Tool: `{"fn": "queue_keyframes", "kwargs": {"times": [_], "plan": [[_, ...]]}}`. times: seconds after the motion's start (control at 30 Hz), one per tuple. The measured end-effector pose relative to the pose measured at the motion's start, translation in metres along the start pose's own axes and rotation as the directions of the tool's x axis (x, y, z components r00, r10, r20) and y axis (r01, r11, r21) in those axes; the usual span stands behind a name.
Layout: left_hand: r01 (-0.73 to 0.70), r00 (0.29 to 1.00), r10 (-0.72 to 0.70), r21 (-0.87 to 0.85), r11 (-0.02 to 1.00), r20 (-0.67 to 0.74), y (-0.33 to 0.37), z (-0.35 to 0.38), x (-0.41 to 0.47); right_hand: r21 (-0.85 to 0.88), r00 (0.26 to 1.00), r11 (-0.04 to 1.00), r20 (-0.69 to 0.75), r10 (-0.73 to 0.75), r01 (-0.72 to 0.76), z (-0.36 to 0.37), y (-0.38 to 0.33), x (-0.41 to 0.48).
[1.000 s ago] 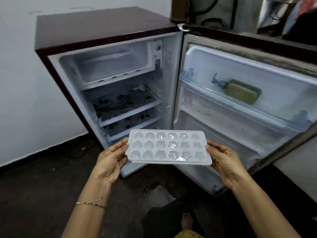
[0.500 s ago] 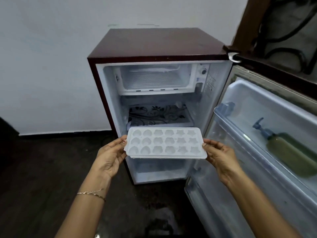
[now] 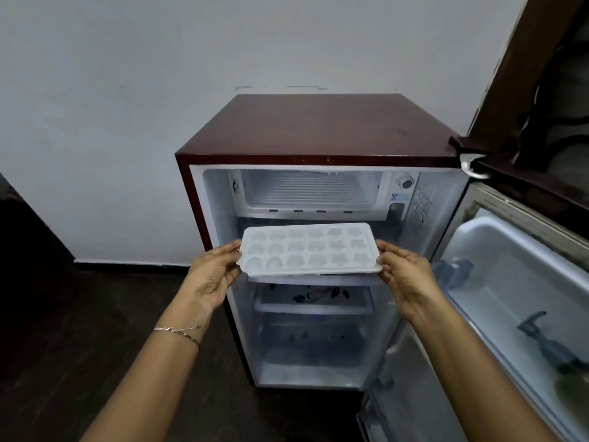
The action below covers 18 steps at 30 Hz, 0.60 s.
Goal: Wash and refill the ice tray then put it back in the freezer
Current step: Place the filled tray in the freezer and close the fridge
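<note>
A white ice tray point(image 3: 310, 248) with heart, flower and star moulds is held level in front of the open small fridge point(image 3: 318, 135). My left hand point(image 3: 213, 275) grips its left end and my right hand point(image 3: 403, 277) grips its right end. The tray hangs just below the open freezer compartment point(image 3: 310, 191) at the top of the fridge, which looks bare inside. The moulds look pale and glossy; whether they hold water I cannot tell.
The fridge door point(image 3: 516, 282) stands open to the right, with a green pump bottle point(image 3: 551, 349) lying in its shelf. Patterned shelves point(image 3: 314, 296) sit below the tray. A white wall is behind, dark floor point(image 3: 79, 330) to the left.
Both hands have carried the tray up and closer to the fridge, from the lower shelves to just under the freezer compartment. The view has swung to face the fridge squarely.
</note>
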<state>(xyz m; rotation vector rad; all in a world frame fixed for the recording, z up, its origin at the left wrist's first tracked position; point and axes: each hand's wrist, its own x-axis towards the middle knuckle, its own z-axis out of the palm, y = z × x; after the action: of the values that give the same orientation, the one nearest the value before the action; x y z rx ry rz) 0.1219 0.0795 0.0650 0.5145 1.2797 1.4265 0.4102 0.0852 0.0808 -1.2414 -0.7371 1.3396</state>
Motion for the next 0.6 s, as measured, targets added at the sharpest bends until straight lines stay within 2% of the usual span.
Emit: {"fn": "queue_keyframes", "kwargs": {"times": [0.2,0.47,0.6], "plan": [[-0.040,0.999,0.041,0.064,0.997,-0.009,0.018,0.040,0.064,-0.047,0.998,0.997,-0.037,-0.060,0.059,0.029,-0.019,0.055],[-0.023,1.000,0.022,0.129,0.991,0.016,0.041,0.073,0.148,-0.154,0.992,0.988,-0.116,-0.043,0.024,0.056,-0.025,0.132],[0.005,1.000,-0.003,0.071,0.997,-0.021,0.045,0.091,0.176,-0.265,0.985,0.964,-0.167,-0.050,0.004,0.070,-0.021,0.166]]}}
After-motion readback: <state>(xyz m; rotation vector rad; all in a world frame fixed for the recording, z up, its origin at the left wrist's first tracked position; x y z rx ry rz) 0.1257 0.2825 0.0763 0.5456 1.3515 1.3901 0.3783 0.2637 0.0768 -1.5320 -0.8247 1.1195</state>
